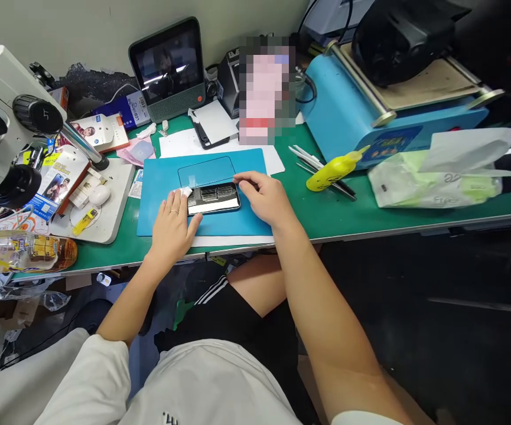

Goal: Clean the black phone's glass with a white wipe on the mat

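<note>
A phone lies face up on a blue mat, its glossy dark screen reflecting bright stripes. Just beyond its far edge is a clear screen protector with a thin black border. My right hand is closed at the phone's far right corner, thumb and forefinger pinching the protector's near right corner. Flat on the mat at the phone's left end rests my left hand, fingers stretched and thumb apart. By its forefinger is a small white tissue, partly hidden.
A microscope stands over boxes at left, near a drink bottle. Behind the mat are a smart display and papers. To the right are a yellow squeeze bottle, a tissue pack and a blue machine.
</note>
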The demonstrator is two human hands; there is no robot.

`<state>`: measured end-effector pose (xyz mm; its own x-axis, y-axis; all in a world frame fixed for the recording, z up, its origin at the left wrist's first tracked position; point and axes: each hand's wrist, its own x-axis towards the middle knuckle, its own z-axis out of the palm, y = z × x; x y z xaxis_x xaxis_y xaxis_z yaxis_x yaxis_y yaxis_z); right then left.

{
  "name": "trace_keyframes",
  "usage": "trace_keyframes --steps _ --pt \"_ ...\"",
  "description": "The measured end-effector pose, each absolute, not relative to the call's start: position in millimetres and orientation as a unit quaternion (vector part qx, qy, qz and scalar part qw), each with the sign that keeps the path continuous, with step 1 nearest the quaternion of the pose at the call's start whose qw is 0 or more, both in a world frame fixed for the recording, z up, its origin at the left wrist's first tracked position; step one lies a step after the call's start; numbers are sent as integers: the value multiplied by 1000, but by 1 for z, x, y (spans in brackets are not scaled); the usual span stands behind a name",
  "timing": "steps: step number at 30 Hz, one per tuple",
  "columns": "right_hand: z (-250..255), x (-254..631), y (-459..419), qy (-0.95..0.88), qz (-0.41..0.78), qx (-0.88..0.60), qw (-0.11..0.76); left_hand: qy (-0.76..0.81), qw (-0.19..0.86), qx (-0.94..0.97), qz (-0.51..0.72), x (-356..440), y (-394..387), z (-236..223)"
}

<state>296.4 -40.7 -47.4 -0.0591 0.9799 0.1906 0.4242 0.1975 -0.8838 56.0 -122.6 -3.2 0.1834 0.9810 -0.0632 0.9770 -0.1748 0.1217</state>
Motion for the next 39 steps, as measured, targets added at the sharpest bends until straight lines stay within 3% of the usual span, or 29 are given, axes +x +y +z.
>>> trace_keyframes --steps 19,39 --pt "-49 296 -41 -644 333 -538 430 608 73 790 28 55 -155 -5" --pt "-51 296 -41 -643 330 -534 439 575 48 816 10 92 -132 -8"
